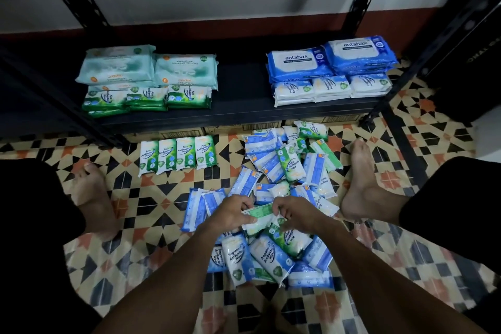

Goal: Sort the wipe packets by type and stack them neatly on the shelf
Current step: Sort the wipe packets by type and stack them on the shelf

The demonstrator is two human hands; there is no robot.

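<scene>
Both my hands hold one green pine wipe packet (pixel 260 213) just above a loose pile of blue and green packets (pixel 282 171) on the tiled floor. My left hand (pixel 233 214) grips its left end and my right hand (pixel 295 211) pinches its right end. A neat row of green pine packets (pixel 177 156) lies on the floor by the shelf. On the black shelf (pixel 238 114) sit pale teal packs (pixel 151 68) over green pine packets (pixel 146 99) at left, and blue antabax packs (pixel 330 58) over blue fragrance-free packets (pixel 332 88) at right.
My bare feet rest on the patterned tiles on either side of the pile, left foot (pixel 90 192) and right foot (pixel 363 182). Black shelf uprights (pixel 390 84) stand at the shelf corners. Cardboard boxes (pixel 244 129) lie under the shelf.
</scene>
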